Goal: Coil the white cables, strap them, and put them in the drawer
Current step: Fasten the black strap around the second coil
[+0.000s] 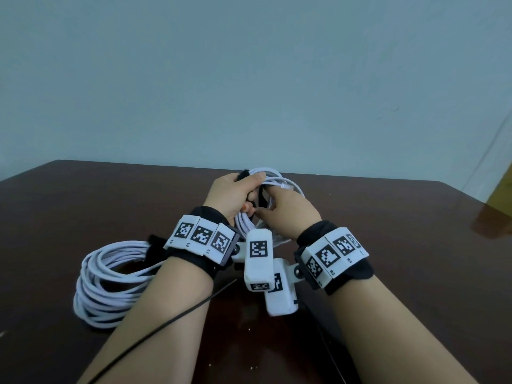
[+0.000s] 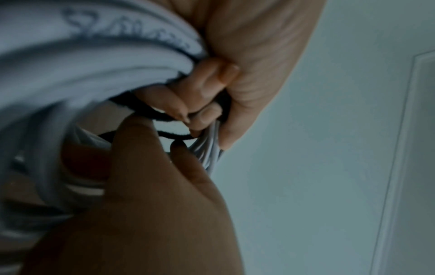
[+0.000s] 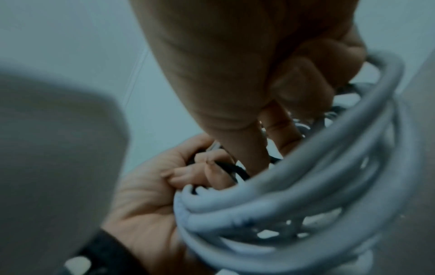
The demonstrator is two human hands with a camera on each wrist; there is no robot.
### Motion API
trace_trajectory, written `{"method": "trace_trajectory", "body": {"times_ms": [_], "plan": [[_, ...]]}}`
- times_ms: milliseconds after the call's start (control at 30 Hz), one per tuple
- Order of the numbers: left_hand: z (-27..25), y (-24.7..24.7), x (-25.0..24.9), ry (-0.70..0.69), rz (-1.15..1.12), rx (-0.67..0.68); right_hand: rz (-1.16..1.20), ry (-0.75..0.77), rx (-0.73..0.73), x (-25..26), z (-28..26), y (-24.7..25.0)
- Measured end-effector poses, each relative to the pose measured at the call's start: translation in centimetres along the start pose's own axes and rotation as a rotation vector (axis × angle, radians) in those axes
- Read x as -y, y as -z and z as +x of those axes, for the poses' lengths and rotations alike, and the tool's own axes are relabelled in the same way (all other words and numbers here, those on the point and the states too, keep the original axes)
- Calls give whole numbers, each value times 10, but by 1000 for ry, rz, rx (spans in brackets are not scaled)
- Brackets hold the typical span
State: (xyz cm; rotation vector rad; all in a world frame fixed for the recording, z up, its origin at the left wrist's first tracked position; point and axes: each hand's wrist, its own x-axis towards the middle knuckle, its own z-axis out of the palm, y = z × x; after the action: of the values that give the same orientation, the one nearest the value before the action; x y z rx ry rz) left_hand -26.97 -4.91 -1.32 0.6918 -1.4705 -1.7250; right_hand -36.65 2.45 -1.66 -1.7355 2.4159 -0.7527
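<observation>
I hold a coil of white cable (image 1: 277, 180) above the middle of the dark table (image 1: 388, 231). My left hand (image 1: 235, 192) grips the bundled turns, its fingers curled round the coil (image 2: 82, 65) and over a black strap (image 2: 150, 113). My right hand (image 1: 288, 209) reaches in from the right, its fingers curled at the black strap (image 1: 261, 199) inside the loop. In the right wrist view the right hand (image 3: 259, 93) is above, the left hand (image 3: 160, 186) below, and the coil (image 3: 306, 186) sweeps across. The strap's ends are hidden by fingers.
A second white cable coil (image 1: 102, 284), bound by a black strap (image 1: 155, 248), lies on the table under my left forearm. A thin black line (image 1: 194, 306) runs across the near table. A yellowish object (image 1: 501, 200) sits at the right edge. A pale wall backs the table.
</observation>
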Motion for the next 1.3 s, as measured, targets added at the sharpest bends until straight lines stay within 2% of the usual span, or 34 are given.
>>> {"method": "trace_trajectory", "body": {"times_ms": [200, 467, 533, 633, 733, 800, 967, 1067, 1167, 1300], "plan": [[-2, -5, 0, 5, 27, 29, 86, -133, -116, -3, -1, -10], [-3, -9, 0, 32, -45, 53, 326, -128, -258, -4, -3, -5], [-1, -5, 0, 27, -52, 27, 376, -101, -266, -2, -3, -2], [1, 1, -1, -16, -47, 3, 337, 20, -251, 2, -4, 5], [4, 6, -3, -69, -63, -7, 295, 172, -176, 7, -7, 15], [7, 10, -4, -98, -66, -48, 268, 208, -116, 9, -10, 23], [11, 18, 2, -198, 160, -180, 195, 238, -72, 11, -18, 42], [7, 19, -2, -224, 136, -133, 209, 244, -130, 10, -22, 56], [2, 21, -7, -204, 96, -11, 249, 248, -212, 3, -23, 68], [-2, 17, -7, -187, 234, 85, 282, 269, -354, -6, -22, 75]]}}
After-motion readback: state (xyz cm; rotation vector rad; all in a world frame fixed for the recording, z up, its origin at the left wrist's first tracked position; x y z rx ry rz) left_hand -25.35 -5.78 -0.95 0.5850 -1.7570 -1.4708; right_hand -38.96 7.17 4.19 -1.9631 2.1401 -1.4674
